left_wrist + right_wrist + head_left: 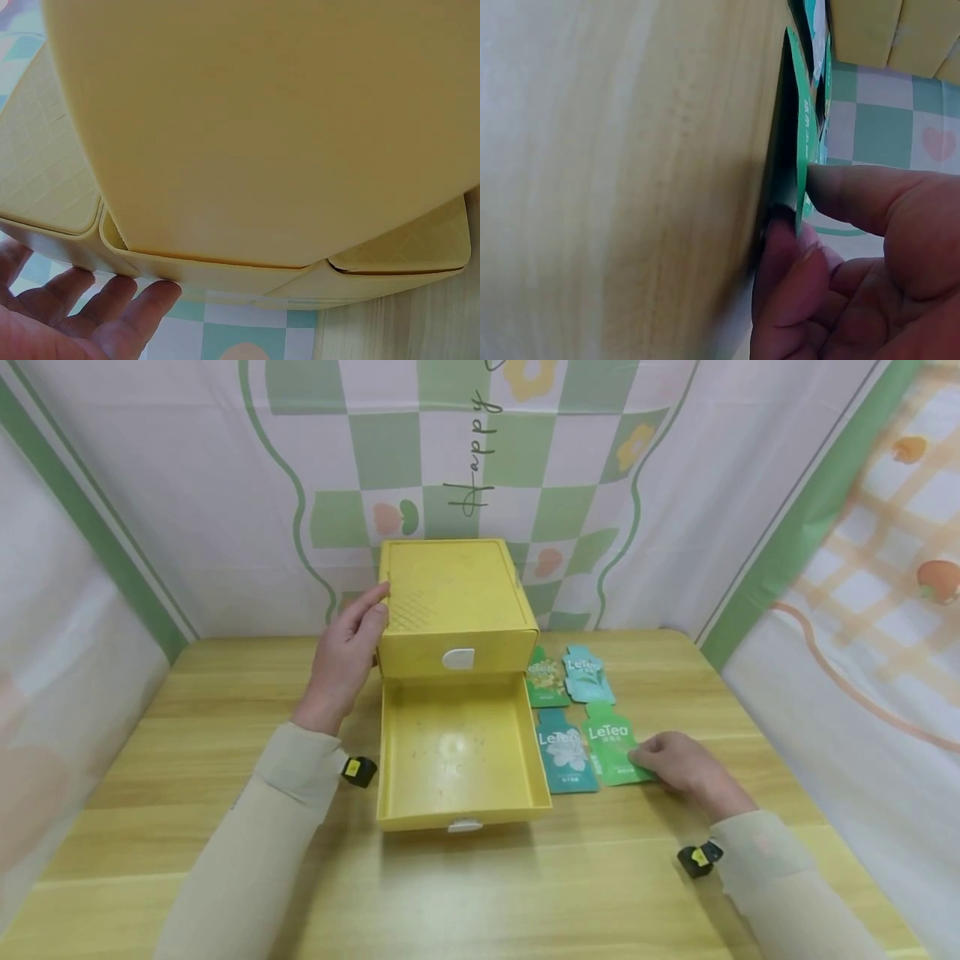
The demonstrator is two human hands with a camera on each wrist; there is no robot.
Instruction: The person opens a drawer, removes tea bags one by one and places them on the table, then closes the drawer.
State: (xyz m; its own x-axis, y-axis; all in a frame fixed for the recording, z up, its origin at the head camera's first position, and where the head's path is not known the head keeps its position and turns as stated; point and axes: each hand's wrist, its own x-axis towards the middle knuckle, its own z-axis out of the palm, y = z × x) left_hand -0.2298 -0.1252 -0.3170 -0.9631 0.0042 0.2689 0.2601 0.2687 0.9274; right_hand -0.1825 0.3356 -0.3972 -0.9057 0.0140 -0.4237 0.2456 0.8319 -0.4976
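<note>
A yellow two-drawer box (454,585) stands at the table's far middle, its lower drawer (455,752) pulled out with nothing inside. My left hand (343,652) rests against the box's left side; in the left wrist view its fingertips (161,291) touch the side wall. With thumb and fingers, my right hand (682,768) pinches the lower right corner of a bright green LeTea packet (611,745). Seen edge-on in the right wrist view, that packet (801,135) is tilted up off the table at the pinched edge.
Right of the drawer lie a dark teal packet (567,756), a green packet with a yellowish print (549,683) and a light blue packet (588,675). A patterned curtain (465,452) hangs behind the wooden table (465,893). Each wrist carries a small black camera.
</note>
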